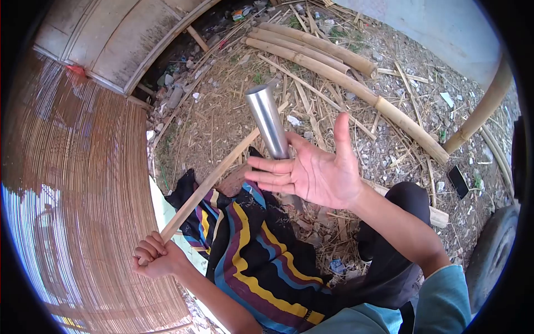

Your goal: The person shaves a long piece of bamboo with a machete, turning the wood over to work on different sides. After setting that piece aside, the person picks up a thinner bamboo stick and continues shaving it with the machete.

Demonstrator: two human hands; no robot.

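My left hand (152,256) is closed in a fist around the lower end of a long, flat bamboo strip (208,181). The strip slants up and away over the ground, its far part passing behind a shiny metal cylinder (266,119). My right hand (328,172) is turned palm up, fingers stretched out and thumb raised, with nothing on the palm. The cylinder's lower end overlaps the fingers of this hand, which partly hide it. Beneath the strip, a black cloth with yellow, blue and purple stripes (267,250) drapes over my lap.
A slatted bamboo screen (94,222) runs along the left. Thick bamboo poles (322,69) lie on the littered ground ahead, among scattered strips and shavings. At the right are a phone (458,182), a tire (495,259) and a leaning bamboo post (481,114).
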